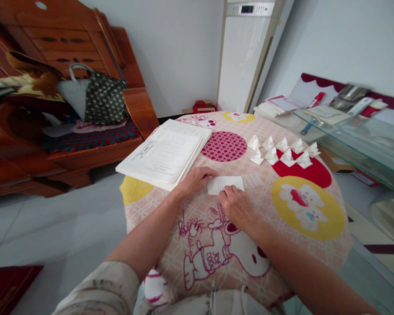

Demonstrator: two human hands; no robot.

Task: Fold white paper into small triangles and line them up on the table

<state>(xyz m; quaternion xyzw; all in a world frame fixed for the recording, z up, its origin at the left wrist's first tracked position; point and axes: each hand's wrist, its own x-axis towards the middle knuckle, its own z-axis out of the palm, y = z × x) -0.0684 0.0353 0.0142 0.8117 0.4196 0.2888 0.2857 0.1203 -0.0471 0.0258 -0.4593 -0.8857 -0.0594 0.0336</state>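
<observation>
A small folded piece of white paper [226,180] with printed lines lies flat on the cloth-covered table, between my hands. My left hand [197,180] is at its left edge, fingers bent together at the upper left corner. Curled over the lower right part of the same paper are the fingers of my right hand [237,204], pressing on it. Left of my hands is a stack of printed sheets [157,153]. Several folded white paper pieces [286,156] with pointed tops stand in two rows at the right side of the table.
The round table wears a pink patterned tablecloth [197,236]. To the right, a glass shelf [374,148] holds papers, metal bowls and a red-and-white cup. A wooden bench [133,105] with a dotted bag [105,98] stands at left. Behind is a tall white air conditioner [241,61].
</observation>
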